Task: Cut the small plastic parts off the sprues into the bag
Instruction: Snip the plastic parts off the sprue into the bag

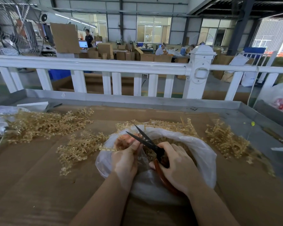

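A clear plastic bag (201, 149) stands open in front of me, holding a heap of small tan parts (160, 141). My left hand (126, 159) pinches a tan sprue (107, 149) over the bag's left rim. My right hand (176, 165) grips black-bladed scissors (145, 139) with red-brown handles. Their blades are spread open above the bag, next to my left fingertips. Loose sprues lie in piles at the left (39, 124), centre-left (78, 149), behind the bag (170, 125) and at the right (225, 139).
Brown cardboard (39, 176) covers the metal table (153, 101), which has a raised rim. A white railing (104, 66) runs behind it. Crumpled plastic (0, 118) lies at the far left and another filled bag (281, 98) at the far right. People work among boxes beyond.
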Motion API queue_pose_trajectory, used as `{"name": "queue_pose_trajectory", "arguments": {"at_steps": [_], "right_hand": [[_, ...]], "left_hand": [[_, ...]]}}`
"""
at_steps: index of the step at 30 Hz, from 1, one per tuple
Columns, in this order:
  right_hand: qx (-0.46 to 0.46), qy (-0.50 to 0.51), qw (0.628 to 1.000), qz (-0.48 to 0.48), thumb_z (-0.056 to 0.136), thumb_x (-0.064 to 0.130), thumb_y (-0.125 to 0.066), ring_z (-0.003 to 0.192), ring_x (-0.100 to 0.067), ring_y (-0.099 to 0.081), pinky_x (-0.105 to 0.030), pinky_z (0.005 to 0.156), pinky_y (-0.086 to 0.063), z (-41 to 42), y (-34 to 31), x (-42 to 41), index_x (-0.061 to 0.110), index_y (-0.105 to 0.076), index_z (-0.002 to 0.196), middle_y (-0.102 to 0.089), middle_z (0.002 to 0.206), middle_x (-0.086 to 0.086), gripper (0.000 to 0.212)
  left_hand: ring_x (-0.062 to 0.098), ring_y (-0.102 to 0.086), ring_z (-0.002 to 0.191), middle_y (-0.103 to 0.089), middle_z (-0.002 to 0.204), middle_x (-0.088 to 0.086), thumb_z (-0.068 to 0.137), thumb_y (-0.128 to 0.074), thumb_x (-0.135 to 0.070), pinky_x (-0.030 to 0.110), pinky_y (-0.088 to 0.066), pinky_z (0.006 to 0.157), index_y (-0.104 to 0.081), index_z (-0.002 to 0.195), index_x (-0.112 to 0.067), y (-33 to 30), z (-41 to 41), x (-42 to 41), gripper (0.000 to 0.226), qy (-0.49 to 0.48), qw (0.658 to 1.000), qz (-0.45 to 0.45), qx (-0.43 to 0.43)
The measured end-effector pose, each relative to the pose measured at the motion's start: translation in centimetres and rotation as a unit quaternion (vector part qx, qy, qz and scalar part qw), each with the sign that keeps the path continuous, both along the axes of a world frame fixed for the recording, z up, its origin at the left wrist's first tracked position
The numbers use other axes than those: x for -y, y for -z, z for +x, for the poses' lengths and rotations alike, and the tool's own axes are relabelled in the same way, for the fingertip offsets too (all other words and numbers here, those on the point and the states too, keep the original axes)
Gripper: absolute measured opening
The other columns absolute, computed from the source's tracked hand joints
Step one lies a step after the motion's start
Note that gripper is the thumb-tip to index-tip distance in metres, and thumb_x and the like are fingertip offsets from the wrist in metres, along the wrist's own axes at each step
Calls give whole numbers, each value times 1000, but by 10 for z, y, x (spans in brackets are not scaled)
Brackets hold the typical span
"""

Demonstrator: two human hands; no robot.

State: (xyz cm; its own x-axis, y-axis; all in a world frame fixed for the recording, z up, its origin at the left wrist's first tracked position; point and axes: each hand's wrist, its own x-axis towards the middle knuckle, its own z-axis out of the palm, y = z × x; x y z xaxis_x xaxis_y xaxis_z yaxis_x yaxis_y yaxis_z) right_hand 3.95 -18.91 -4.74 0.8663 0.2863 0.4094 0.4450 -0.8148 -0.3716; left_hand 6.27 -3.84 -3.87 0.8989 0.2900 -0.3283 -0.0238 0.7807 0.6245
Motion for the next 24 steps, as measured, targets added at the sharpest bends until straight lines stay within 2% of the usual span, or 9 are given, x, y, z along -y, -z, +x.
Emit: {"name": "queue_pose_trajectory", "arguments": {"at_steps": [3, 8, 13, 15, 19, 22, 24], "right_hand": [[0, -3, 1000, 5, 82, 59, -57, 113, -9, -47, -20, 95, -34, 0, 0, 0, 28, -48, 126, -56, 121, 9, 54], [15, -4, 1000, 26, 80, 53, -65, 100, -12, -56, -20, 85, -41, -2, 0, -1, 22, -56, 115, -63, 106, 5, 48], [9, -2, 1000, 17, 81, 54, -64, 99, -11, -58, -20, 84, -44, -3, -1, -1, 22, -55, 115, -64, 105, 5, 48], [11, 2, 1000, 15, 80, 56, -63, 99, -12, -58, -22, 84, -45, -3, 0, 0, 22, -55, 115, -64, 105, 5, 49], [34, 13, 999, -2, 80, 59, -59, 99, -13, -56, -23, 83, -45, -4, 1, 0, 22, -55, 116, -63, 105, 5, 52], [36, 12, 999, -9, 80, 61, -55, 105, -14, -53, -25, 88, -45, -4, 3, 0, 23, -53, 120, -60, 110, 4, 56], [38, 10, 999, -11, 80, 61, -55, 106, -14, -52, -25, 91, -45, -3, 4, -1, 23, -52, 121, -59, 112, 5, 56]], "left_hand": [[16, -68, 56, -65, 71, 11, 84, -54, 18, 24, -58, 56, -59, 80, -1, 1, 0, 1, 20, -3, 1000, 4, 12], [11, -66, 54, -60, 73, 8, 84, -51, 20, 19, -55, 51, -54, 82, -6, 0, 1, 3, 27, -8, 999, 16, 47], [10, -66, 52, -62, 66, 6, 84, -50, 20, 21, -56, 52, -54, 80, -6, 0, 0, 3, 28, 2, 999, 5, 48], [10, -66, 53, -61, 71, 7, 84, -50, 20, 20, -56, 52, -54, 80, -6, 0, 1, 3, 27, 0, 999, 5, 48], [19, -65, 68, -63, 80, 11, 84, -53, 18, 23, -58, 55, -58, 91, 0, 1, 1, 1, 19, 8, 1000, 2, 17], [20, -63, 71, -63, 78, 10, 85, -51, 18, 22, -57, 53, -58, 84, -3, 2, 1, 1, 22, 6, 1000, -4, 13], [21, -64, 74, -63, 82, 11, 85, -50, 19, 23, -57, 53, -57, 90, -2, 1, 1, 1, 22, 6, 1000, -11, 15]]}}
